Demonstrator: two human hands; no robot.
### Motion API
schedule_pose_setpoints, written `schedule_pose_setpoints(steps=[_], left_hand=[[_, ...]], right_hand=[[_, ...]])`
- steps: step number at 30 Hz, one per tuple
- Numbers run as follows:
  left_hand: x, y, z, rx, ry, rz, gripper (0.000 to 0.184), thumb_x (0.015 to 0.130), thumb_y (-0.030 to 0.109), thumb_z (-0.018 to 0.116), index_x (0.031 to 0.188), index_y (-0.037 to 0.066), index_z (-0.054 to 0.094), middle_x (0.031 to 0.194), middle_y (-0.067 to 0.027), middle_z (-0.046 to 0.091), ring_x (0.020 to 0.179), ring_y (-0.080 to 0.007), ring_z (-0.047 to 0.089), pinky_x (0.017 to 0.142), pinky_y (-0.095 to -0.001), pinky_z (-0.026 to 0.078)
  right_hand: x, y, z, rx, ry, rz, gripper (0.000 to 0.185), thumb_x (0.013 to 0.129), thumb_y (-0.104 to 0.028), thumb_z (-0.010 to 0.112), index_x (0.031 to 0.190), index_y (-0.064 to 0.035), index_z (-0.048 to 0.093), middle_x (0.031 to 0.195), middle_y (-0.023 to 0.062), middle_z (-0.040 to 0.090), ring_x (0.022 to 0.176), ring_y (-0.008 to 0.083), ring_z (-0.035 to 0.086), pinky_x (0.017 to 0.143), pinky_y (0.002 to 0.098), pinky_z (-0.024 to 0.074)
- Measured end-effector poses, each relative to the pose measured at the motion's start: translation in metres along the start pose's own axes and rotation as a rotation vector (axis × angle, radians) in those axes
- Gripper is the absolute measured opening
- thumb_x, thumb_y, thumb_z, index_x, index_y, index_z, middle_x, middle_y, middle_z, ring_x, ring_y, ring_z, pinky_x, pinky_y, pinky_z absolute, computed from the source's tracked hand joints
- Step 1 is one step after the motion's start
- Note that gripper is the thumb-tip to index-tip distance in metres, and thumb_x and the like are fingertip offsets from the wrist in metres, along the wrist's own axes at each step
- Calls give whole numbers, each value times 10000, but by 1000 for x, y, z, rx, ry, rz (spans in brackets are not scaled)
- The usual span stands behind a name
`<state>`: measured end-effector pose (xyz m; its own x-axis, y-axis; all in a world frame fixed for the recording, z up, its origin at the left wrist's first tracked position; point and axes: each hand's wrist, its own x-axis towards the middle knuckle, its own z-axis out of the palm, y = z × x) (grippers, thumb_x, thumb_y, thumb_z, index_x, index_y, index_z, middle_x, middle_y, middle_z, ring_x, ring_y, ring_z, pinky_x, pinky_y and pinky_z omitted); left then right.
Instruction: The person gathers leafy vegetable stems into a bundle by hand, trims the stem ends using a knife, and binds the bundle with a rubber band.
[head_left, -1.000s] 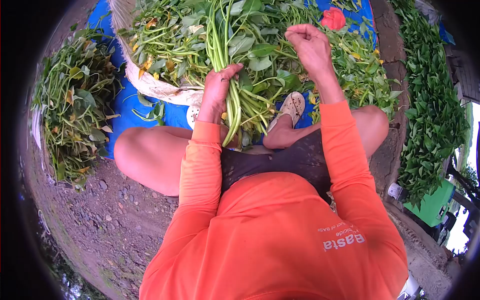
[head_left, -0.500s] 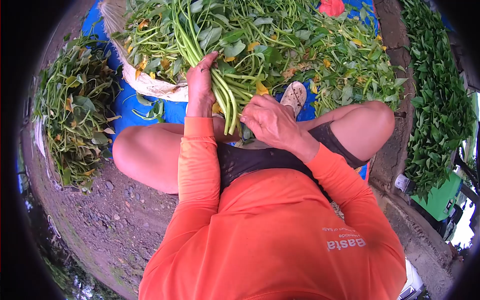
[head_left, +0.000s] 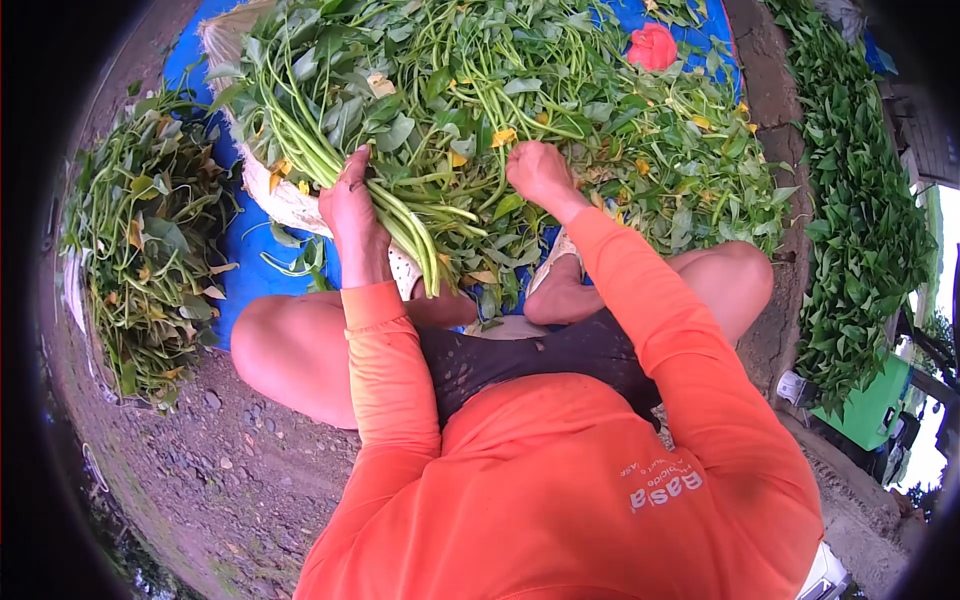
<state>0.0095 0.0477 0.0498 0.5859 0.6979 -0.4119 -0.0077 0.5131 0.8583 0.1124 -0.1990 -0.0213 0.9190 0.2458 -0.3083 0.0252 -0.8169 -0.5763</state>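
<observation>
My left hand (head_left: pixel 352 208) is wrapped round a bunch of leafy green stems (head_left: pixel 310 150) that look like water spinach. The cut ends (head_left: pixel 425 255) point down toward my lap, while the leaves spread away over the heap. To the right, my right hand (head_left: pixel 542 175) is closed above the pile of loose greens (head_left: pixel 600 110). Its fingertips are close to a thin stem and a yellow leaf (head_left: pixel 503 137); what is between them, if anything, is hidden. A pale sack (head_left: pixel 285 205) lies under the left part of the heap.
A blue tarp (head_left: pixel 255 245) lies beneath the greens. Another heap of greens (head_left: pixel 150 240) stands at the left, and dense green leaves (head_left: pixel 860 200) line the right. A red plastic bag (head_left: pixel 652 47) sits at the back. My bent legs flank the near side.
My left hand has moved left and slightly nearer with the bunch. My right hand has left the stem ends and reached forward over the pile. My feet show more.
</observation>
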Motion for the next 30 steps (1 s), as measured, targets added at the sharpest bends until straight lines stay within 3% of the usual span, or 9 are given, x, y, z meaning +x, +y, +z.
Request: schedule_pose_setpoints(steps=[6,9,11,13,14,17,21,25,30], left_hand=[[-1,2,-6,28,-30,-1,250,940,126,796,1122,-29,721,956,-93,719,810,-213,703,742,-342,608],[1,7,-7,-8,21,-1,191,913,52,806,1050,-31,702,936,-89,736,779,-186,704,716,-321,585],[5,9,-10,-11,20,-21,217,906,61,813,1055,-48,699,932,-94,732,777,-191,700,728,-334,586],[6,6,-7,-9,2,-56,245,898,70,820,1060,-65,697,928,-99,728,775,-197,695,739,-346,587],[6,4,-5,-18,7,-71,250,892,78,826,1046,-82,711,929,-106,727,776,-203,689,753,-355,586],[6,-2,-1,-12,-1,-86,237,891,82,829,1026,-79,719,928,-108,728,779,-203,684,751,-350,580],[7,-18,-1,72,-55,-104,313,902,126,851,1116,-80,752,977,-94,750,810,-178,693,747,-334,588],[0,-35,10,122,-86,-120,262,882,106,860,1052,-64,754,930,-80,746,756,-162,667,709,-327,560],[-6,-54,18,112,-156,-135,292,854,93,884,1024,-82,724,978,-130,768,803,-187,694,771,-327,572]], right_hand=[[30,8,49,-143,44,139,260,918,-224,708,1059,-11,753,1096,259,767,1069,438,738,958,495,580],[25,18,30,150,176,84,282,925,-251,728,1089,-21,713,1031,247,759,1001,423,737,925,490,580],[35,38,25,606,122,173,184,988,-170,745,1073,-20,681,964,138,755,851,229,736,780,374,583],[11,8,-31,816,10,318,130,1007,-98,735,1085,-14,673,954,88,745,812,151,706,715,321,569],[8,12,-45,899,-77,393,172,1000,-109,755,1138,-56,666,938,27,730,795,136,696,707,332,591],[0,26,-74,1154,-242,384,197,1000,-99,756,1164,-43,662,961,44,721,817,158,707,750,351,627],[-42,8,-116,1309,-209,326,228,1004,-62,735,1209,-38,639,1010,74,711,849,188,719,775,384,661],[-83,-8,-127,1314,-5,222,199,1018,-94,740,1195,-63,656,987,42,705,840,175,712,759,382,660],[-111,-31,-126,1036,330,19,258,1048,-76,696,1281,15,630,1006,87,693,805,143,702,675,303,649]])
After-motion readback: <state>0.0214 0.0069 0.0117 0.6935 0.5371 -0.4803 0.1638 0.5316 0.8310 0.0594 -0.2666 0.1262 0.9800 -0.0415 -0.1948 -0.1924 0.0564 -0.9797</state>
